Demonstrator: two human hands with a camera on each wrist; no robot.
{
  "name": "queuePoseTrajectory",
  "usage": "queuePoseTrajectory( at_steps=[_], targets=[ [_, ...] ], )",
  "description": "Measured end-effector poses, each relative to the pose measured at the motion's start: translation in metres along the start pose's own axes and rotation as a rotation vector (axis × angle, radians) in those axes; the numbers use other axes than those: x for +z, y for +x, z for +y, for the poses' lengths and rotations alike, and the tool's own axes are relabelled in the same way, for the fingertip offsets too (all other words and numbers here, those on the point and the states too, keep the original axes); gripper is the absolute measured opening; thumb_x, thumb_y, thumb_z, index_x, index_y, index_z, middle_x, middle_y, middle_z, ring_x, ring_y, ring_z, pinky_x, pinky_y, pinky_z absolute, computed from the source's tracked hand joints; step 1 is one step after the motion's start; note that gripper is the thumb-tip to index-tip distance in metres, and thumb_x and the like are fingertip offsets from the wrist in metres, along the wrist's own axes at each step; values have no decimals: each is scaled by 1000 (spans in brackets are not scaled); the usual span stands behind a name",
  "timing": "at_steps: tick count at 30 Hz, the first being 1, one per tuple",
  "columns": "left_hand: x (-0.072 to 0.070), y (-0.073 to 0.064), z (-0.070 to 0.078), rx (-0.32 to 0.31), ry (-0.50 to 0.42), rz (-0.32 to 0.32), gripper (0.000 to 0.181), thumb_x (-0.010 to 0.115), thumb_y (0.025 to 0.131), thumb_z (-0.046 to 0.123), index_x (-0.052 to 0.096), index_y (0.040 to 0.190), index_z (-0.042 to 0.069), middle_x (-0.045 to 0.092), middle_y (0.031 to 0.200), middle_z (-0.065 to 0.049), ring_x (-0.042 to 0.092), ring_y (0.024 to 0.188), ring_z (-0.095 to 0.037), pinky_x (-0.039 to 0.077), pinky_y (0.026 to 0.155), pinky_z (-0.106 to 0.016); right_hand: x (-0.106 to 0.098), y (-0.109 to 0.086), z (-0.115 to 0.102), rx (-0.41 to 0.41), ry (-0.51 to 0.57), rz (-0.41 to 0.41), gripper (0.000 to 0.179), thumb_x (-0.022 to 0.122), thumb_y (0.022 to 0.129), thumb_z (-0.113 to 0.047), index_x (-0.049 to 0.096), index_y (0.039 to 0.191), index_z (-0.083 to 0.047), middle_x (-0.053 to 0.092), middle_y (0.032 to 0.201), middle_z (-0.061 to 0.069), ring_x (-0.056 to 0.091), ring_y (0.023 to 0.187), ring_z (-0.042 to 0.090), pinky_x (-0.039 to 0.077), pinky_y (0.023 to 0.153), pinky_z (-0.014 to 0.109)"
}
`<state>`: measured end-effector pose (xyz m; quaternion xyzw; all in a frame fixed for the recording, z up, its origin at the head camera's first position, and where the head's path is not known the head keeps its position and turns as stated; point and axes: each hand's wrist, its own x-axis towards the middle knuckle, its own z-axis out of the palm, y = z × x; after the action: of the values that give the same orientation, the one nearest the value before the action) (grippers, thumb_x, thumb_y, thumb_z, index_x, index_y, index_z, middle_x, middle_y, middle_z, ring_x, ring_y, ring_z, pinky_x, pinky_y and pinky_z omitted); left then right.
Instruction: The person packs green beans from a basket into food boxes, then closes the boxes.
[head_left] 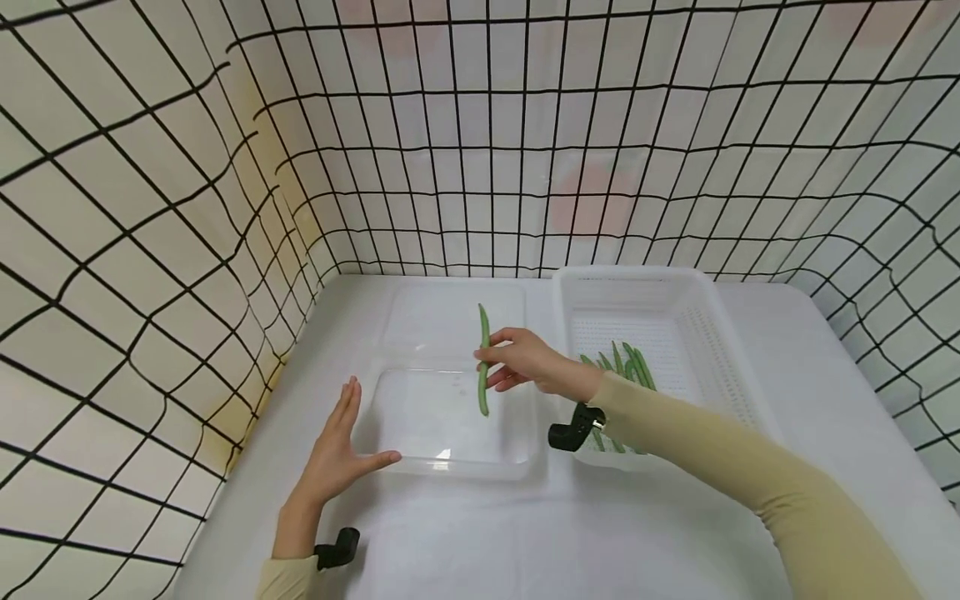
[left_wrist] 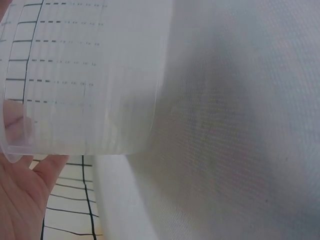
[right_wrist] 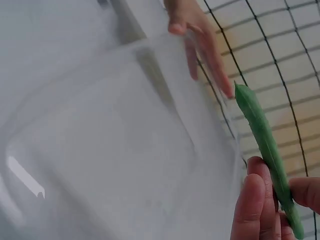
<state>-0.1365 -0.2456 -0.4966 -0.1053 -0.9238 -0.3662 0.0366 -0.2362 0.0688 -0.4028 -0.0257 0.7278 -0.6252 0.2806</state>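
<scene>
A single green bean [head_left: 483, 392] is pinched between the thumb and fingers of my right hand [head_left: 525, 362], held above a clear plastic box [head_left: 427, 417]. In the right wrist view the bean [right_wrist: 265, 132] points up and left over the box's side. My left hand [head_left: 337, 454] is at the box's near left corner, fingers straight and thumb spread along the front. The left wrist view shows the box's translucent wall [left_wrist: 95, 100] with the left hand's fingers [left_wrist: 50, 172] beside its rim.
A white perforated basket [head_left: 723, 367] stands at the right, under my right forearm, with several green beans [head_left: 637, 367] in it. A clear lid [head_left: 450, 317] lies behind the box. Black wire mesh [head_left: 487, 150] rises around the white-covered table [head_left: 465, 542].
</scene>
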Motion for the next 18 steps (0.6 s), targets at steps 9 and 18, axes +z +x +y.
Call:
queuePoseTrajectory(
  at_steps=[9, 18],
  targets=[
    [5, 5, 4, -36, -16, -6, 127, 80, 60, 60, 3, 154, 23, 2, 158, -3, 6, 143, -30, 21, 104, -60, 63, 35, 6, 32, -27, -65, 23, 64, 91, -11, 53, 108, 1, 67, 89, 13, 66, 57, 16, 54, 54, 29],
    [3, 0, 1, -8, -17, 25, 126, 82, 61, 57, 6, 154, 19, 4, 158, -3, 6, 142, -30, 22, 104, -61, 99, 53, 15, 38, -41, -91, 21, 65, 90, -7, 51, 104, 1, 66, 84, 14, 67, 58, 20, 54, 51, 29]
  ],
)
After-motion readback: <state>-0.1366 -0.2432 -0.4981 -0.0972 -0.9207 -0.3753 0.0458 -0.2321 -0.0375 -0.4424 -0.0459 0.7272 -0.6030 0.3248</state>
